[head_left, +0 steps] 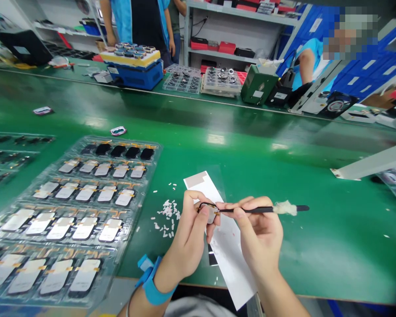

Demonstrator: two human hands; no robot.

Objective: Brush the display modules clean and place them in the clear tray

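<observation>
- Left hand [191,233]: fingers clamped on small component [211,215], raised above white sheet [232,259], apparently for tool access.
- Right hand [259,235]: fingers clamped on black tweezers [247,210], tips at component; steadied for precision.

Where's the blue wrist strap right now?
In the head view, the blue wrist strap circles the wrist below the left hand, at the bottom, just right of the clear plastic parts tray.

A blue anti-static wrist strap [152,281] (a loose tab stands up from it) circles the left wrist behind the fingers [193,203], a thin metal bangle [128,308] sits further back, and a pale grey top [198,309] shows below them.
</observation>
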